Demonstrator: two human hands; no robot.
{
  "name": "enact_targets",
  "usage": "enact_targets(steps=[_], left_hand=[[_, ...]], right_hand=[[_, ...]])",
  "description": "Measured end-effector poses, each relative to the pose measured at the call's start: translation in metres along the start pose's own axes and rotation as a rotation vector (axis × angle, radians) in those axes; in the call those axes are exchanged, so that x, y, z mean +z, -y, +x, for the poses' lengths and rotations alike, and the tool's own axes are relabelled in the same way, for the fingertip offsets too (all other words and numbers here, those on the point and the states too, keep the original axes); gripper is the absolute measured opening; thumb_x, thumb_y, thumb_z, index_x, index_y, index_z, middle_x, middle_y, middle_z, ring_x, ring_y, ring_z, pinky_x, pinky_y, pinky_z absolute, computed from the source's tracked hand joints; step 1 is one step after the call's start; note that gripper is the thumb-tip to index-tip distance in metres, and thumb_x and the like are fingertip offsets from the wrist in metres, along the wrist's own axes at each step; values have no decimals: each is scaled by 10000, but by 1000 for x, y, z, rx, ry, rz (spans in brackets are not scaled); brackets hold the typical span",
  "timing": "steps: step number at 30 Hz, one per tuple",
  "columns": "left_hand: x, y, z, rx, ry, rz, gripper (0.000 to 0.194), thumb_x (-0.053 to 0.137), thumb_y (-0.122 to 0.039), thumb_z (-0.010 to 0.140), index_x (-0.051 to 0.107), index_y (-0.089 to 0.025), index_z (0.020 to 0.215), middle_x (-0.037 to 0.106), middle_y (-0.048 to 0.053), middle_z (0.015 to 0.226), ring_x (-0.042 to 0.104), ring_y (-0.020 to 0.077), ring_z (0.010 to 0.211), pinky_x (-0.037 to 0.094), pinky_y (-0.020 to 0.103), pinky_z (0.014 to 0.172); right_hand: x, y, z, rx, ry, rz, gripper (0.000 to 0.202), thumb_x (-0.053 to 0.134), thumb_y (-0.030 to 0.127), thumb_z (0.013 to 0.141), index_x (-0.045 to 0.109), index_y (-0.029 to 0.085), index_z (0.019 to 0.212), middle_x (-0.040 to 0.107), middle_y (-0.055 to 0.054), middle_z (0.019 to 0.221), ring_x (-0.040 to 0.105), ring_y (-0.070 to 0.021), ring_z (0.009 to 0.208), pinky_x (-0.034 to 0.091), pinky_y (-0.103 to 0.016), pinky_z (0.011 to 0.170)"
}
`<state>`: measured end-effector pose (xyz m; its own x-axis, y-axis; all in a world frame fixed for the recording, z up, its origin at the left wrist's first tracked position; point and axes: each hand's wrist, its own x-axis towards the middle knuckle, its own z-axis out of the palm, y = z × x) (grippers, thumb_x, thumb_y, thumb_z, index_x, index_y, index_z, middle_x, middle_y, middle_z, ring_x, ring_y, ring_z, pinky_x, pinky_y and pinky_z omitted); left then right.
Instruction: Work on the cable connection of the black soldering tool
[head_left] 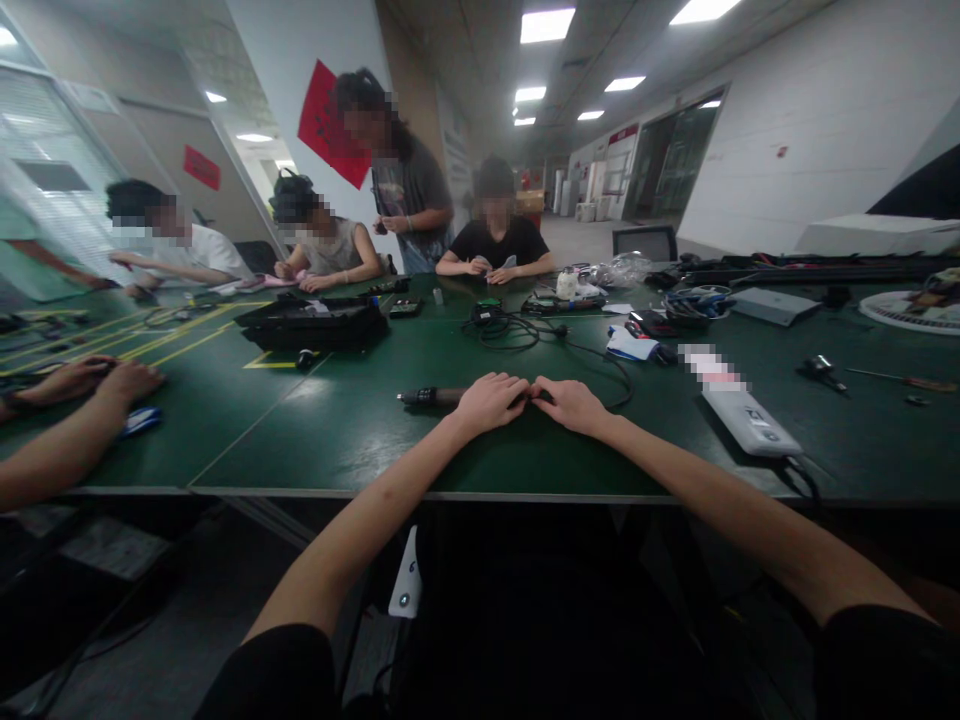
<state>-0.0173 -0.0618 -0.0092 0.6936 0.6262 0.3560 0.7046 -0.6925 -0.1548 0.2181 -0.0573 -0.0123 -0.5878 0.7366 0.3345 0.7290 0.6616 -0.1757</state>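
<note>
A dark cylindrical tool, like an electric screwdriver [431,397], lies on the green table with its tip to the left. My left hand [491,402] is wrapped round its right end. My right hand [571,405] has its fingers pinched at the tool's rear end, close to the left fingertips, where a black cable [624,380] seems to meet it. The exact join is hidden by my fingers.
Ahead stand a black tray [311,322] and coiled cables [510,330]. To the right lie a white device [742,410], a metal part [821,370] and a screwdriver [907,380]. Another person's hands [112,380] rest at the left; several people are around the green table [255,440].
</note>
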Motion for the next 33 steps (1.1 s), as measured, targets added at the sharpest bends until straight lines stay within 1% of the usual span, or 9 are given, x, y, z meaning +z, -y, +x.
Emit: enact_targets(steps=[4,8,13,18,22,25,30,33], left_hand=[[1,1,1,-13,-2,-6,232,527,-397,1039,614,-230,1176,705,68,1062,646,237,1016,464,383,912],[2,1,1,10,4,-11,217,555,-348,1017,617,-241,1195,709,61,1093,647,231,1041,464,377,922],[3,2,1,-12,-13,4,230,540,-394,1035,617,-238,1187,706,57,1052,649,230,1005,465,373,911],[4,2,1,10,5,9,240,544,-355,1026,619,-238,1222,708,64,1099,646,231,1043,461,374,934],[3,1,1,-23,7,16,236,518,-400,1050,625,-234,1178,709,65,1059,647,232,1024,460,372,931],[2,0,1,-23,-1,-1,259,533,-422,1039,623,-234,1193,710,66,1062,648,234,1024,465,375,929],[3,1,0,10,-5,-2,247,522,-353,1032,615,-239,1231,708,62,1115,646,230,1067,458,374,951],[2,1,0,8,2,2,237,505,-366,1049,622,-236,1208,708,64,1108,645,229,1056,457,373,945]], right_hand=[[-2,1,0,0,7,8,102,597,315,1025,640,265,1102,756,-34,1023,701,-221,903,413,-276,752],[-3,0,-1,1,12,39,116,590,313,1028,625,260,1125,754,-33,1045,704,-212,922,423,-271,775],[0,-2,-1,7,-1,31,117,600,310,1019,614,258,1123,751,-30,1040,705,-215,923,420,-271,773],[0,-3,-1,-1,5,47,125,586,319,1027,617,256,1130,750,-34,1033,705,-212,903,426,-272,772],[-1,-3,-1,1,0,50,126,590,317,1025,614,259,1133,752,-32,1042,709,-214,928,434,-274,797],[0,-2,-1,8,0,38,122,590,326,1026,615,261,1125,753,-28,1028,708,-213,908,430,-271,779],[0,-2,-1,19,-2,41,123,596,333,1021,619,261,1119,755,-31,1038,709,-216,920,431,-274,780],[-1,-1,-1,20,7,52,122,595,325,1019,621,260,1120,756,-29,1050,708,-212,924,436,-275,796]])
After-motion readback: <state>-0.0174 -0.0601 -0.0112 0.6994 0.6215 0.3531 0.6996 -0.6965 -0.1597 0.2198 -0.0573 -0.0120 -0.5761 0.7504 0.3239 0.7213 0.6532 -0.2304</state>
